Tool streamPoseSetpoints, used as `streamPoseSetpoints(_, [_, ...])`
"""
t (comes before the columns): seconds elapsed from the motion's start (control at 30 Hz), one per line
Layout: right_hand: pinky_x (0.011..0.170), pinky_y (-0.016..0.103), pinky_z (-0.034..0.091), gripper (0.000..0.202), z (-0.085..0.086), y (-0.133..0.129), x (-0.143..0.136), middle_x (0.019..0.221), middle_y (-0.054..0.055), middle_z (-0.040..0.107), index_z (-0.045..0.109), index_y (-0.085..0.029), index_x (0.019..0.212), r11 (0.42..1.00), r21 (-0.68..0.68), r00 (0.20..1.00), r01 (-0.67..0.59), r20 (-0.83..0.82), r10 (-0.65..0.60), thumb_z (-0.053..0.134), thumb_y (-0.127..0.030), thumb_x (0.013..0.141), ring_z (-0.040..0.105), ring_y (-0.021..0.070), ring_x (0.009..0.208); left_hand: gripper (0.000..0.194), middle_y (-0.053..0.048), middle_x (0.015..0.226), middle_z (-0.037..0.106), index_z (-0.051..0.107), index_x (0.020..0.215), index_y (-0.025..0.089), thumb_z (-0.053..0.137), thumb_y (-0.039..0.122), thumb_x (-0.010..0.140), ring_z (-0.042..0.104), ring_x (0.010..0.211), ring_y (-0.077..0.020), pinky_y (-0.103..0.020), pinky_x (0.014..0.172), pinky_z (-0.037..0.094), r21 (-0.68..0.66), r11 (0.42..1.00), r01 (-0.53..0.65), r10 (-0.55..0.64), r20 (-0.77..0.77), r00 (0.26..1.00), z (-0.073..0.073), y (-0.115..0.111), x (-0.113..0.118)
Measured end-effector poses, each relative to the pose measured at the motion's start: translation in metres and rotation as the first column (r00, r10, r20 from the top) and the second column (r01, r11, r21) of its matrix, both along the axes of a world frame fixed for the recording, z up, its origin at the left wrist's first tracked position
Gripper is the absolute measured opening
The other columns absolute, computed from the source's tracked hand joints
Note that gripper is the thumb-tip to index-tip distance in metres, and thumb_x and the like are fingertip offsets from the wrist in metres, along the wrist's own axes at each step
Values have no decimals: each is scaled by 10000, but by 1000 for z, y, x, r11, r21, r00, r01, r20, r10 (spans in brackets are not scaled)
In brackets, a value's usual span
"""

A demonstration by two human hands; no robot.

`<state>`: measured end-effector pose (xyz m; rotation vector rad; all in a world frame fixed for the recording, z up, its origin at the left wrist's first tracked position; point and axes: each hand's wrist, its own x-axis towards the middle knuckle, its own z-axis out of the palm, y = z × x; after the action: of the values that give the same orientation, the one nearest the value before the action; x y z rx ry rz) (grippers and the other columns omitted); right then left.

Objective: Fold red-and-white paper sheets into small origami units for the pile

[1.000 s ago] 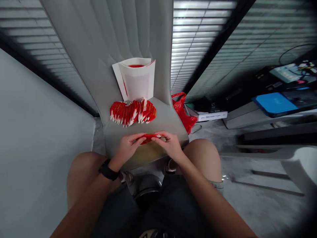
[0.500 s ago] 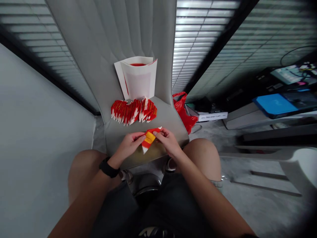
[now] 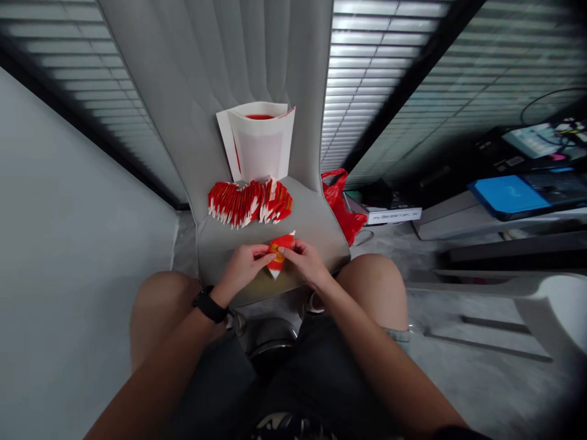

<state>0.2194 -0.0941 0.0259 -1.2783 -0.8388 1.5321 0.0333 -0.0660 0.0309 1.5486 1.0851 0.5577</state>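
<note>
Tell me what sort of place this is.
Probably an office or similar indoor workroom: slatted blinds hang behind a padded grey chair, and cables lie among equipment at the picture's right.

Showing crisp, creased paper in the folded piece [image 3: 276, 266] and the fanned red row [image 3: 247, 201]; looking stiff, matt and papery across the white sheets [image 3: 261, 150]; resembling smooth, low-sheen leather on the grey chair [image 3: 309, 211]; crinkling as thin, glossy plastic on the red bag [image 3: 342, 211].
</note>
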Motion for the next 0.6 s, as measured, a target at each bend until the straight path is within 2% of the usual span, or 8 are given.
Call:
streamPoseSetpoints(0.13, [787, 331, 520, 381, -3, 0, -2, 853, 26, 745, 723, -203, 852, 1000, -11, 1000, 15, 8, -15, 844, -507, 658, 663, 175, 757, 256, -34, 972, 774, 761, 1005, 210, 616, 388, 893, 683, 867, -194, -312, 806, 514, -32, 999, 14, -14, 4, 1000, -2, 2, 0])
streamPoseSetpoints(0.27, [778, 329, 518, 401, -4, 0, -1, 844, 21, 735, 702, -207, 842, 999, -9, 999, 30, 35, -30, 836, -538, 660, 654, 169, 748, 269, -29, 937, 763, 761, 1007, 207, 622, 404, 887, 654, 799, -164, -284, 741, 497, -82, 996, 22, -17, 56, 998, 2, 1, 2])
streamPoseSetpoints(0.43, [745, 328, 514, 436, -3, 1, 0, 825, 25, 717, 668, -212, 830, 998, -22, 995, 65, 81, -63, 806, -596, 675, 653, 180, 756, 305, -43, 870, 745, 761, 1012, 194, 599, 430, 906, 617, 682, -130, -263, 659, 489, -217, 974, -57, 90, 146, 985, 4, -1, 7])
streamPoseSetpoints(0.6, [655, 297, 490, 464, -1, 1, -2, 819, 33, 711, 680, -203, 873, 998, -55, 988, 21, 152, -13, 767, -623, 697, 637, 174, 728, 227, -53, 852, 750, 772, 974, 212, 675, 387, 868, 630, 649, -128, -263, 629, 511, -323, 938, -126, 193, 183, 964, -3, -1, 8])
